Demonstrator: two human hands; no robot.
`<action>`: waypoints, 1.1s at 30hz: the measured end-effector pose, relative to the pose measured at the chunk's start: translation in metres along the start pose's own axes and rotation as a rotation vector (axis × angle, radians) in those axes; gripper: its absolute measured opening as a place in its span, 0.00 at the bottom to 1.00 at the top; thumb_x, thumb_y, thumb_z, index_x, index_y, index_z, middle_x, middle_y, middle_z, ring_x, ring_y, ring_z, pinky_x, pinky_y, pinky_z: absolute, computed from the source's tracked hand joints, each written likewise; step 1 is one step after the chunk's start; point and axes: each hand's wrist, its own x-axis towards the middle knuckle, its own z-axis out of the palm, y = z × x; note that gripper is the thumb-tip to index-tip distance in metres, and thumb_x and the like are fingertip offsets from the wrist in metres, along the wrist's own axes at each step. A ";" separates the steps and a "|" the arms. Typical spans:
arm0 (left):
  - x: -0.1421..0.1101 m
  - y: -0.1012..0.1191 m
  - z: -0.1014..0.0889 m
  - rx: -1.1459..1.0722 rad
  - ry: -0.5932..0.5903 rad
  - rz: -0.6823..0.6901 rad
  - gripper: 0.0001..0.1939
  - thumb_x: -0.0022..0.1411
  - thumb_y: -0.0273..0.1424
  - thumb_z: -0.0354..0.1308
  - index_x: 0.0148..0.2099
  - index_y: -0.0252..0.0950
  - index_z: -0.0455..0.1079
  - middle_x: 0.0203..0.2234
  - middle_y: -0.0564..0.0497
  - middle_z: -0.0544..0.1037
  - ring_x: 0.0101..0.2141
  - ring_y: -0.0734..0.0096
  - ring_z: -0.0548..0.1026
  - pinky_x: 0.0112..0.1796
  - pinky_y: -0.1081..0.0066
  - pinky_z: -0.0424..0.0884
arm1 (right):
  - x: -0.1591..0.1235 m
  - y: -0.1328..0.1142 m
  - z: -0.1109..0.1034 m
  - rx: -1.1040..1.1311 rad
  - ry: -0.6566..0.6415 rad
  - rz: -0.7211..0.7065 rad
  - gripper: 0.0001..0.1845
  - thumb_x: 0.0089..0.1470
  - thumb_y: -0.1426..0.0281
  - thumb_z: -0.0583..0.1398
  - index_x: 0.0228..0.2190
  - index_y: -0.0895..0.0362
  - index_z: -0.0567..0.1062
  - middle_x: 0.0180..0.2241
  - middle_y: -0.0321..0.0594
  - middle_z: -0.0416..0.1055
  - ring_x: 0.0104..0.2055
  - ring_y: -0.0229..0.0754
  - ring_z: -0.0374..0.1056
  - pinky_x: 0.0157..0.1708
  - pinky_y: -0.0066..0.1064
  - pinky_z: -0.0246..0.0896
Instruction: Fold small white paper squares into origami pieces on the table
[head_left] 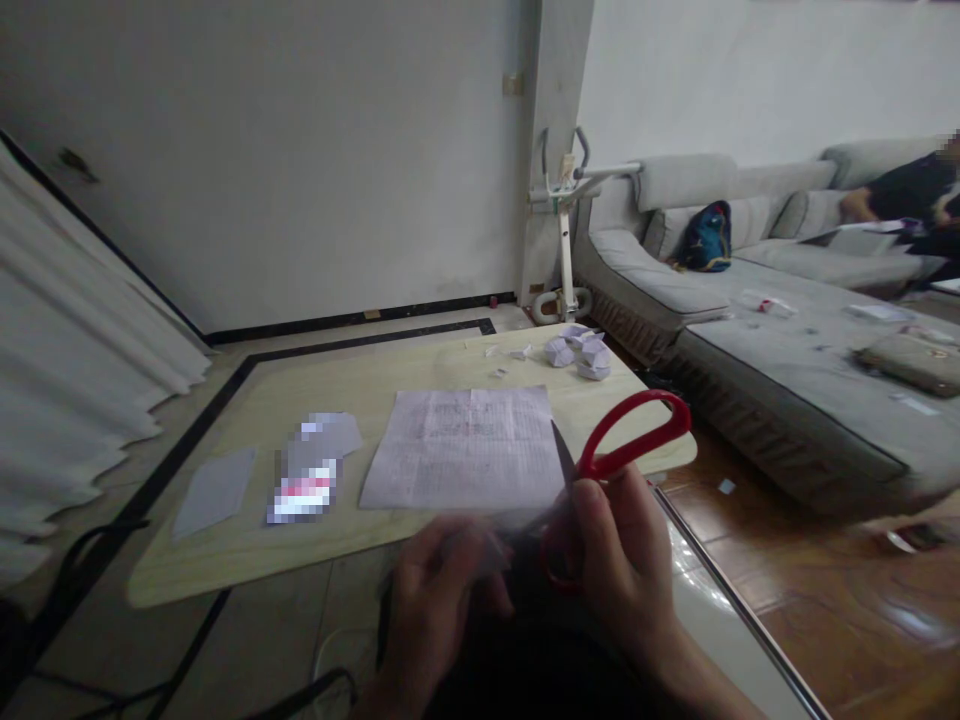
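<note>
My right hand [619,540] grips a pair of scissors [637,435] with red handles, its blades spread apart and aimed up and to the left. Close by on the left, my left hand [442,580] is closed in a pinch on a small piece of paper [487,550], partly blurred and partly hidden by the fingers. Beyond both hands, a printed sheet of paper [465,450] with fold creases lies flat on the pale wooden table [300,560].
Left on the table are a white paper piece [215,492] and a pixelated bright object [304,490]. Folded paper pieces [581,350] and small scraps [517,353] lie at the far right. A grey sofa [780,370] stands to the right, with a person [907,195] seated there.
</note>
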 end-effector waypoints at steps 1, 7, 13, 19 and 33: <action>0.000 0.000 0.000 0.008 -0.007 0.007 0.08 0.58 0.32 0.64 0.28 0.34 0.73 0.19 0.53 0.78 0.15 0.77 0.73 0.17 0.80 0.66 | 0.000 0.000 0.000 0.015 0.008 0.001 0.07 0.65 0.66 0.53 0.34 0.54 0.66 0.19 0.29 0.64 0.16 0.31 0.60 0.15 0.21 0.54; -0.002 0.002 0.001 0.045 -0.042 0.013 0.11 0.60 0.34 0.61 0.28 0.34 0.74 0.20 0.52 0.80 0.15 0.75 0.74 0.18 0.78 0.68 | -0.002 0.002 0.002 0.021 -0.018 0.010 0.06 0.64 0.67 0.54 0.34 0.54 0.66 0.19 0.28 0.62 0.16 0.31 0.59 0.15 0.21 0.54; -0.003 0.007 0.004 0.085 -0.025 0.025 0.11 0.60 0.34 0.61 0.27 0.34 0.74 0.13 0.55 0.74 0.15 0.74 0.74 0.19 0.78 0.70 | -0.002 -0.001 0.001 -0.024 -0.011 -0.020 0.06 0.64 0.67 0.53 0.34 0.54 0.66 0.19 0.29 0.62 0.17 0.31 0.59 0.15 0.21 0.54; -0.004 0.004 0.003 0.074 -0.018 0.024 0.10 0.60 0.34 0.61 0.28 0.34 0.74 0.15 0.54 0.77 0.16 0.74 0.75 0.19 0.78 0.70 | 0.000 -0.001 0.000 -0.019 -0.014 -0.009 0.06 0.65 0.67 0.53 0.34 0.54 0.66 0.19 0.28 0.63 0.17 0.31 0.58 0.14 0.21 0.53; -0.003 0.010 0.007 0.261 -0.080 0.132 0.11 0.62 0.34 0.59 0.29 0.35 0.75 0.19 0.52 0.79 0.17 0.73 0.76 0.21 0.76 0.72 | 0.000 0.001 -0.001 -0.052 -0.017 -0.036 0.06 0.65 0.67 0.53 0.34 0.54 0.65 0.19 0.27 0.60 0.17 0.30 0.57 0.15 0.20 0.52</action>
